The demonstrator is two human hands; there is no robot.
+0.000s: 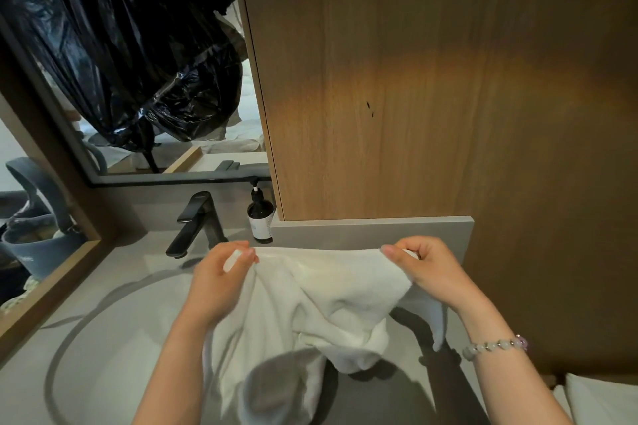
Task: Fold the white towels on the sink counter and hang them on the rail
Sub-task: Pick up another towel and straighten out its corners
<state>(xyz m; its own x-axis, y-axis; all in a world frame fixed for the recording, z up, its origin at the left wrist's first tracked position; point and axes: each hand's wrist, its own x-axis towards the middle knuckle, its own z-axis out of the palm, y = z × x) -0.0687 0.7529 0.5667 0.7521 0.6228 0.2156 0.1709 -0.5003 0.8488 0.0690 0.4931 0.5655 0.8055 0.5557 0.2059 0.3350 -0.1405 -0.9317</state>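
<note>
A white towel [321, 290] hangs stretched between my two hands above the sink counter [114, 348]. My left hand [221, 272] pinches its top left corner, and my right hand [428, 269] pinches the top right corner. The upper edge runs nearly level between them while the rest droops in folds toward me. A second piece of white cloth [600, 400] shows at the bottom right corner. No rail is in view.
A black faucet [196, 221] stands behind the round basin [79, 328], with a dark pump bottle [260, 217] beside it. A wooden panel wall [431, 79] rises straight ahead. The mirror [138, 62] at left reflects a black plastic bag.
</note>
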